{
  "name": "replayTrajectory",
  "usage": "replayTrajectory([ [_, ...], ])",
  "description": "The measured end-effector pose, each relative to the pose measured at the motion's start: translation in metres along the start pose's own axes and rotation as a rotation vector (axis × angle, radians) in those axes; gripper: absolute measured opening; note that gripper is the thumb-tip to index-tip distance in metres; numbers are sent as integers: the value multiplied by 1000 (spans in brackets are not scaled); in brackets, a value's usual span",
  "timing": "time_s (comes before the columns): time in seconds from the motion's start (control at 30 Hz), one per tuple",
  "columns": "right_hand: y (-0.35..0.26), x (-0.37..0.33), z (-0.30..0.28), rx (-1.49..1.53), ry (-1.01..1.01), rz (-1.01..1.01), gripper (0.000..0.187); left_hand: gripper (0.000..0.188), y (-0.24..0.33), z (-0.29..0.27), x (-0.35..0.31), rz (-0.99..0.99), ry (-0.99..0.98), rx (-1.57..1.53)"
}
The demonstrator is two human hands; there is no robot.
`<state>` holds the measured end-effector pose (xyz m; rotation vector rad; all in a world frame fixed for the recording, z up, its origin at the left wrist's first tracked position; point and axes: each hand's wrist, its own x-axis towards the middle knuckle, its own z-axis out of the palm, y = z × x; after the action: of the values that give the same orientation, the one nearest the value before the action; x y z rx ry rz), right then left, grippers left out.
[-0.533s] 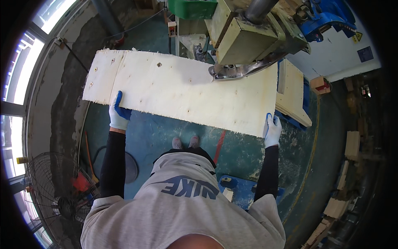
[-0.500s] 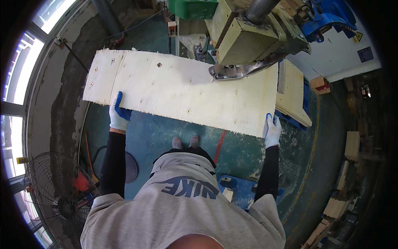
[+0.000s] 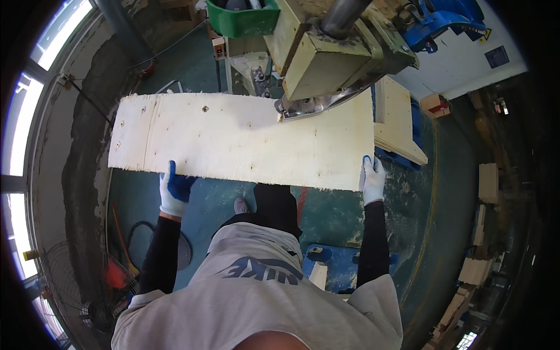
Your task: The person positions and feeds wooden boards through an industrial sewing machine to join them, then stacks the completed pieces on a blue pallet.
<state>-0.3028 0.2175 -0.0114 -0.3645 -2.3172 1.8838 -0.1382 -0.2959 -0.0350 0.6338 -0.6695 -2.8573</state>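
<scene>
A long, pale plywood board (image 3: pixel 233 143) with ragged edges and several small knots lies crosswise before me. My left hand (image 3: pixel 175 191), in a white and blue glove, grips its near edge left of the middle, thumb on top and fingers underneath. At the board's near right corner, my right hand (image 3: pixel 374 179) is closed on it in a like glove, thumb on the upper face. The curved metal guard (image 3: pixel 315 106) of a yellow-green machine (image 3: pixel 329 64) reaches over the far part of the board and covers some of it. Whatever supports the board is hidden beneath it.
Stacked plywood pieces (image 3: pixel 399 119) sit on a blue base beyond the board's right end. A green bin (image 3: pixel 244 20) is by the machine. At lower left stands a wire fan (image 3: pixel 73 280); a blue pallet (image 3: pixel 335 265) lies behind me on the right.
The board has turned; its left end has come nearer to me and it lies more level across the view. My left hand moved with it. One leg has stepped forward under the near edge.
</scene>
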Motion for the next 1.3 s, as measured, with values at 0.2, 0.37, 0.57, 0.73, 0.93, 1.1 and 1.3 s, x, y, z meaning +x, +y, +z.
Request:
replayTrajectory([
  [0.2, 2, 15, -5, -23, -29, 44, 24, 34, -72, 23, 25, -70, 49, 29],
  [0.37, -4, 21, -24, -16, -259, 146, 27, 33, -65, 50, 15, 19, 53, 71],
  [0.57, -9, 74, -21, 378, -295, 294, 29, 23, -50, 67, 22, 52, 115, 128],
  [0.73, -3, 55, 7, 364, -296, 186, 37, 20, -39, 32, 0, 230, 187, 128],
  [0.93, 9, -46, 91, 440, -312, 187, 37, 23, -2, -12, -60, 471, 196, 23],
  [1.1, 4, -80, 109, 492, -257, 163, 41, 40, -7, 30, -65, 529, 104, 97],
  [1.3, -17, -107, 150, 508, -235, 183, 41, 45, 4, 21, -47, 486, 74, 111],
])
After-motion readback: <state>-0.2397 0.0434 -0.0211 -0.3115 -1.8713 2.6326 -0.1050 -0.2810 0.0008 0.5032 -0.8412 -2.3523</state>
